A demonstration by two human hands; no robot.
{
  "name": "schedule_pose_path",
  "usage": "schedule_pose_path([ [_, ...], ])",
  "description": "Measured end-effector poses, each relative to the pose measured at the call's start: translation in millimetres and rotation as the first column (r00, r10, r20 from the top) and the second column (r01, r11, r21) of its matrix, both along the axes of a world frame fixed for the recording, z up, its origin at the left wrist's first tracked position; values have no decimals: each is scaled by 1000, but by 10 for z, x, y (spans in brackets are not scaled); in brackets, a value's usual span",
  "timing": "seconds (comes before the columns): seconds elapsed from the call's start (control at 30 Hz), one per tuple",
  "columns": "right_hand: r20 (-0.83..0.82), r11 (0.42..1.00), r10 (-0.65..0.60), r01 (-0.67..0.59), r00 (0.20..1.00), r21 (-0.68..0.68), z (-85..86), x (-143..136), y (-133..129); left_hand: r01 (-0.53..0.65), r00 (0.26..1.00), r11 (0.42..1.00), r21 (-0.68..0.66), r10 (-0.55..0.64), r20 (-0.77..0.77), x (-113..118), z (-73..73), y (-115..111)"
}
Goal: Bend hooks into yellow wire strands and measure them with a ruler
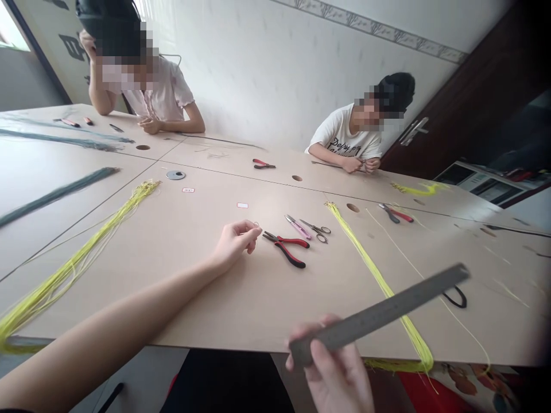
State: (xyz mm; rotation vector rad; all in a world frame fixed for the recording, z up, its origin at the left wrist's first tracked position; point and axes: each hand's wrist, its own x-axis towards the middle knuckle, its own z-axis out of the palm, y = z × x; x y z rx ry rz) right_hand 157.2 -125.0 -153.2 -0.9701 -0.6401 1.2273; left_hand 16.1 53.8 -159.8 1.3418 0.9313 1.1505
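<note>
My right hand point(331, 361) grips one end of a grey metal ruler point(387, 307), thumb on its face. The ruler slants up to the right above the table's front edge. Farther in, my left hand point(236, 244) rests on the table with thumb and forefinger pinched. A tiny thin wire loop point(257, 224) sticks out at those fingertips; its rest is hidden. Just right of that hand lie red-and-black pliers point(290, 246), their jaws near my fingers. Behind them are a pink-handled cutter point(298, 227) and small scissors point(319, 230).
Yellow cord bundles point(92, 238) point(370, 258) lie left and right, hanging over the front edge. Two people sit across the table point(193, 310). More pliers point(263, 164) point(396, 213), a round disc point(176, 175), blue-grey cords point(55, 195) and table holes point(353, 207) are around.
</note>
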Motion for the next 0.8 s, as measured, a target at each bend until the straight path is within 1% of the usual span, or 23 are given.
schedule_pose_path([
  [0.1,88,995,51,-58,995,79,239,150,369,73,996,997,-9,-74,-56,38,22,-76],
  [0.17,159,976,118,-144,980,163,341,240,656,127,987,991,-29,-129,-92,64,36,-129],
  [0.2,189,957,162,-201,969,209,369,270,803,149,982,988,-40,-153,-107,75,44,-152],
  [0.27,195,938,203,-248,960,243,380,294,1077,173,975,983,-63,-180,-131,90,62,-184],
  [0.37,128,923,252,-278,959,267,304,275,1359,168,970,981,-97,-182,-164,98,96,-198],
  [0.47,87,923,293,-305,952,234,195,281,1444,170,962,975,-144,-196,-189,99,118,-179],
  [0.57,173,923,290,-322,941,208,121,349,1430,164,956,966,-199,-205,-208,100,114,-150],
  [0.67,252,942,251,-296,935,160,50,417,1438,146,958,959,-244,-199,-208,100,100,-131],
  [0.73,255,944,263,-303,930,133,-11,430,1457,141,963,953,-268,-195,-187,100,98,-126],
  [0.8,255,946,254,-295,933,138,-66,417,1466,137,970,950,-281,-186,-157,103,107,-122],
])
